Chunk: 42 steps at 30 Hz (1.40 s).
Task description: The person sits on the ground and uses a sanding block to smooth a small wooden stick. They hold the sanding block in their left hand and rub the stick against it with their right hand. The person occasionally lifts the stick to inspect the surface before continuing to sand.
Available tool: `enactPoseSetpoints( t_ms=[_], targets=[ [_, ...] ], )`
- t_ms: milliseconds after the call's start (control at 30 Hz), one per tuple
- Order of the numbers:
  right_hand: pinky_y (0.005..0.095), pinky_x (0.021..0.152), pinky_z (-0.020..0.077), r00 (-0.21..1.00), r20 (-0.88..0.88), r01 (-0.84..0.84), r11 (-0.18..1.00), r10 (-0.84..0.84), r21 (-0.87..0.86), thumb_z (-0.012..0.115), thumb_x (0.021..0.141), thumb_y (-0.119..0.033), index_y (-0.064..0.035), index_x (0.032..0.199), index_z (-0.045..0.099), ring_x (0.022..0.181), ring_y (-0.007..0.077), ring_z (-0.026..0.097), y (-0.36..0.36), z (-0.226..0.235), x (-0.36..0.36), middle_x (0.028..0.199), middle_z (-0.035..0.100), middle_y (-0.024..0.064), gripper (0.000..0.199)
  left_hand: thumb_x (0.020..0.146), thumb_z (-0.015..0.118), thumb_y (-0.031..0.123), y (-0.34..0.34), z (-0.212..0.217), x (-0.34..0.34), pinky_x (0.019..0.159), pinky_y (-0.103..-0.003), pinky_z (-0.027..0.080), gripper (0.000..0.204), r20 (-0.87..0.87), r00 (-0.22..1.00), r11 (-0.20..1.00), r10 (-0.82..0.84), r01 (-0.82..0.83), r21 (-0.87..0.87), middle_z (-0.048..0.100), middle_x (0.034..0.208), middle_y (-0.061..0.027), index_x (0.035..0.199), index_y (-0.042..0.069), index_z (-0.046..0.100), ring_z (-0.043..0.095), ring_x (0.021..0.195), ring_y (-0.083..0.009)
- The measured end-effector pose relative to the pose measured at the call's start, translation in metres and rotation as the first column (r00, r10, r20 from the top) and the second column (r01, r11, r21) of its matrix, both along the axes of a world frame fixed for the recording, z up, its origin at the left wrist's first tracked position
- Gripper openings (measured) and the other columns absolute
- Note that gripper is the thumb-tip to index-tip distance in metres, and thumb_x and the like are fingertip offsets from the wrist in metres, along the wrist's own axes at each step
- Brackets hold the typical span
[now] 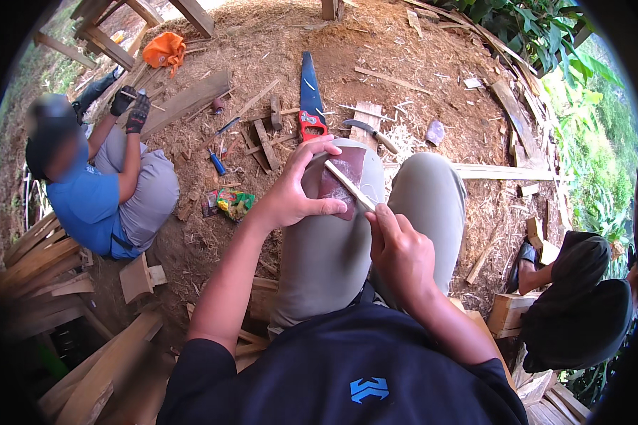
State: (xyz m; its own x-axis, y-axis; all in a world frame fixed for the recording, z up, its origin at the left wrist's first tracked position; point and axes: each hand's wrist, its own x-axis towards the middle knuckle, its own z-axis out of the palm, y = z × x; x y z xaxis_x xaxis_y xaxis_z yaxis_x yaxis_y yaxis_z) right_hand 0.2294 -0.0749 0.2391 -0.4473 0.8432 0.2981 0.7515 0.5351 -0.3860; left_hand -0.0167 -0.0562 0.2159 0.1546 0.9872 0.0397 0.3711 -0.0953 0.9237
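Dirt yard | left hand (290,195) pins sandpaper (340,180) on knee | right hand (397,244) grips stick (349,185) | risk: paper slips, stick snaps

Ahead of my knees lie a handsaw (310,99), a curved knife (371,133) and an orange cloth (164,49); a seated co-worker (106,191) works at my left.
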Motion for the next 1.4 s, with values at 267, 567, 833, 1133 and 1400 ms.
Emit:
enactPoseSetpoints(
  t_ms=[267, 567, 833, 1133, 1400],
  targets=[
    [0.036, 0.04, 0.0489, 1.0, 0.019, -0.007, 1.0, 0.007, 0.014, 0.062, 0.102, -0.026, -0.0084, 0.1, 0.065, 0.048, 0.0222, 0.064, 0.011, 0.005, -0.012, 0.065, 0.059, 0.0065, 0.018, 0.069, 0.094, 0.031, 0.002, -0.002, 0.001, 0.123, -0.045, 0.027, 0.085, 0.083, 0.996, 0.999, 0.028, -0.027, -0.018, 0.042, 0.154, -0.0144, 0.139, 0.012, 0.05, 0.036, 0.148, -0.0307],
    [0.0347, 0.04, 0.0497, 0.998, 0.034, -0.057, 0.997, 0.059, -0.047, 0.06, 0.104, -0.026, -0.0069, 0.103, 0.064, 0.051, 0.0209, 0.066, 0.004, 0.005, 0.001, 0.067, 0.059, 0.0068, 0.02, 0.084, 0.084, 0.035, 0.002, 0.0, 0.007, 0.122, -0.045, 0.028, 0.065, 0.107, 0.99, 0.996, 0.089, -0.087, -0.022, 0.043, 0.154, -0.0182, 0.135, 0.01, 0.052, 0.038, 0.147, -0.0323],
    [0.0547, 0.074, 0.0491, 0.902, -0.389, -0.202, 0.613, -0.187, -0.764, 0.047, 0.11, -0.032, 0.001, 0.104, 0.065, 0.075, 0.0473, 0.066, 0.02, 0.018, 0.017, 0.077, 0.066, 0.0263, 0.038, 0.085, 0.083, 0.029, -0.004, 0.001, 0.008, 0.122, -0.045, 0.029, 0.058, 0.101, 0.988, 0.993, 0.119, -0.12, 0.003, 0.044, 0.152, -0.019, 0.132, 0.01, 0.054, 0.04, 0.146, -0.0319],
    [0.0523, 0.075, 0.0482, 0.94, -0.341, -0.268, 0.564, -0.026, -0.781, 0.043, 0.112, -0.033, 0.0041, 0.096, 0.062, 0.08, 0.0487, 0.064, 0.036, 0.017, 0.024, 0.078, 0.064, 0.0295, 0.045, 0.086, 0.081, 0.031, 0.004, 0.002, 0.012, 0.121, -0.044, 0.028, 0.058, 0.058, 0.993, 0.994, 0.107, -0.109, 0.017, 0.042, 0.155, -0.0193, 0.132, 0.01, 0.053, 0.041, 0.144, -0.0311],
    [0.0578, 0.075, 0.0472, 0.965, -0.25, -0.17, 0.528, -0.082, -0.832, 0.042, 0.111, -0.032, 0.0044, 0.096, 0.063, 0.081, 0.0515, 0.063, 0.024, 0.018, 0.025, 0.079, 0.064, 0.0321, 0.045, 0.072, 0.094, 0.038, 0.002, -0.003, 0.006, 0.123, -0.048, 0.028, 0.081, 0.086, 0.996, 0.999, 0.032, -0.034, 0.02, 0.039, 0.156, -0.0196, 0.135, 0.01, 0.051, 0.036, 0.148, -0.0351]
  ],
)
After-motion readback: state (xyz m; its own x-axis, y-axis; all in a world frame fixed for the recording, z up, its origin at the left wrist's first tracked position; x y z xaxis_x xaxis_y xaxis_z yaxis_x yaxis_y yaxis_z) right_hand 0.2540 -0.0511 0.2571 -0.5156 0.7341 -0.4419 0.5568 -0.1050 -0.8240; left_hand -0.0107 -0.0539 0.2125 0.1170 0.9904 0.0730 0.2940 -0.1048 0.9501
